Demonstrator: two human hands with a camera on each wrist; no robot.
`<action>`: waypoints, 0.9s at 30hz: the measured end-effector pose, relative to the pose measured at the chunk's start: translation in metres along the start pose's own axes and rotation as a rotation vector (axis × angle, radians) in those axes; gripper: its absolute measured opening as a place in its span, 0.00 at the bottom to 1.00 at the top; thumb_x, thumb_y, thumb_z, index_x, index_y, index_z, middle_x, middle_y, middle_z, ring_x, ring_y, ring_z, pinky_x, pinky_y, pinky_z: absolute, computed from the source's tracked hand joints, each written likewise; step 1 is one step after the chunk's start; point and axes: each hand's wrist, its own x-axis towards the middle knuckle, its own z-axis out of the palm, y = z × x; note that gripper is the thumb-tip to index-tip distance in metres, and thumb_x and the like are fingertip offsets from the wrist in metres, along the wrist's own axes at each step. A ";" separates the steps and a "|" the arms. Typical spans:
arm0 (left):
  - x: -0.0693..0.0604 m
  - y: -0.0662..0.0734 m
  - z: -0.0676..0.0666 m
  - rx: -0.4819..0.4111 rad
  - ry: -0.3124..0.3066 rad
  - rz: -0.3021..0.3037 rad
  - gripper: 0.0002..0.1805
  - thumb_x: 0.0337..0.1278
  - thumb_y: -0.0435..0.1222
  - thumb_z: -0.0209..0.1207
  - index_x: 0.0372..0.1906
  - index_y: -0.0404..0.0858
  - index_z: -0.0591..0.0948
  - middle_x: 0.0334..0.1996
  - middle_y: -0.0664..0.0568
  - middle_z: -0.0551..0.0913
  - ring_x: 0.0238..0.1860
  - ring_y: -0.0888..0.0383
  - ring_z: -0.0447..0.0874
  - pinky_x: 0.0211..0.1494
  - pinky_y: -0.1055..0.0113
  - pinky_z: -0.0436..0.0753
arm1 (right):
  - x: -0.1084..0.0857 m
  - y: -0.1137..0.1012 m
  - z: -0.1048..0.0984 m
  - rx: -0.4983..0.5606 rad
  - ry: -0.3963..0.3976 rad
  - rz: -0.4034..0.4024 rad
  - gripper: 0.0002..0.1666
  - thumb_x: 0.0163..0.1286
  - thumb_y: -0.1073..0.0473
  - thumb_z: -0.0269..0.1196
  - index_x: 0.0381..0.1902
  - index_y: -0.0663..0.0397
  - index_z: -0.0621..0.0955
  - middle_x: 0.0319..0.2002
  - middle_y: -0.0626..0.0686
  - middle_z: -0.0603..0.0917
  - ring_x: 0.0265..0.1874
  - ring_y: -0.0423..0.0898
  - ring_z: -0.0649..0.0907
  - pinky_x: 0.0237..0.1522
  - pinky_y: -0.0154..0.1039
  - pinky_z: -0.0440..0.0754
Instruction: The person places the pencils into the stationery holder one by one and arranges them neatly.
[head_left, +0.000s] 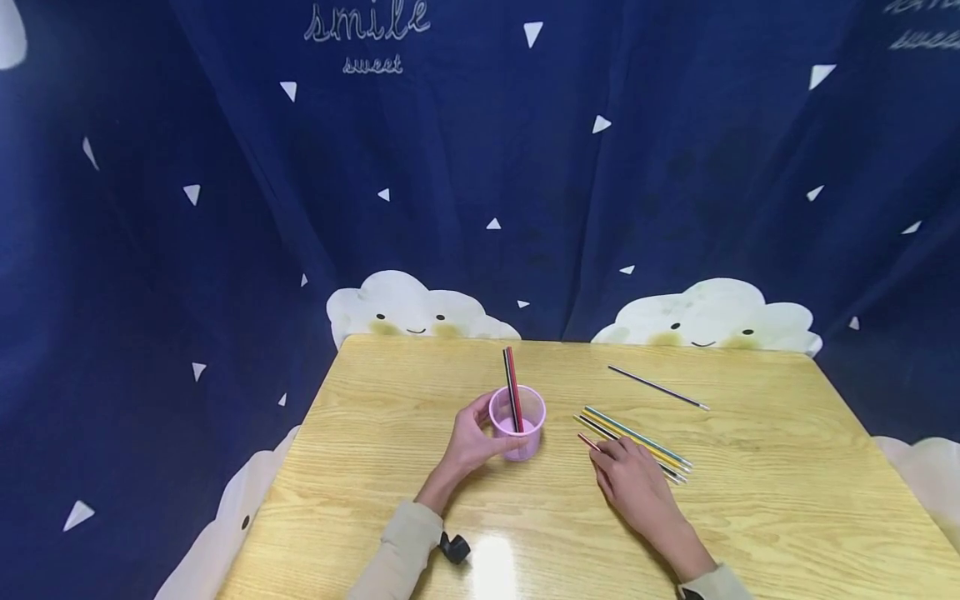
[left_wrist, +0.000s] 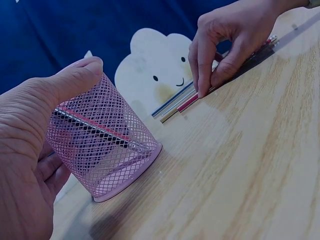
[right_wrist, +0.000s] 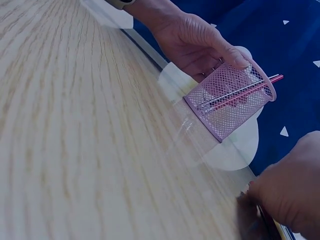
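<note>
The head view is bright and mostly clear, with white glare (head_left: 493, 567) on the near part of the counter (head_left: 787, 483) and a darker curtain (head_left: 450, 150) behind. Both wrist views look dimmer, bluish and softer. Shadow falls beside the cup (left_wrist: 112, 135) and beneath the right hand (right_wrist: 295, 185), which looks blurred close up.

One table (head_left: 787, 467), one cup (head_left: 532, 423), two hands (head_left: 471, 440) (head_left: 636, 486), at least seven pencils (head_left: 658, 387) (two inside the cup)

HEAD: high, near side, facing far and down, widest | LEFT WRIST: close beside cup (left_wrist: 107, 145), tilted, facing far right | RIGHT WRIST: low over table (right_wrist: 75, 150), tilted, facing far left | SHARED BY WRISTS: cup, table
</note>
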 end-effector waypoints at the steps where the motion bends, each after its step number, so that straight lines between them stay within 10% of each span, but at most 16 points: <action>1: 0.000 0.000 0.000 -0.001 0.000 0.000 0.44 0.37 0.23 0.80 0.67 0.24 0.75 0.61 0.30 0.81 0.63 0.29 0.78 0.72 0.36 0.72 | 0.000 0.000 0.000 0.001 0.003 -0.004 0.10 0.64 0.62 0.70 0.43 0.54 0.90 0.42 0.53 0.88 0.42 0.54 0.83 0.39 0.52 0.81; 27: 0.000 0.001 0.000 0.008 0.002 -0.004 0.45 0.37 0.24 0.80 0.68 0.25 0.75 0.61 0.30 0.81 0.64 0.27 0.77 0.72 0.34 0.72 | 0.004 0.000 0.003 0.063 0.108 0.009 0.12 0.54 0.70 0.75 0.37 0.58 0.89 0.34 0.57 0.85 0.29 0.55 0.83 0.31 0.51 0.82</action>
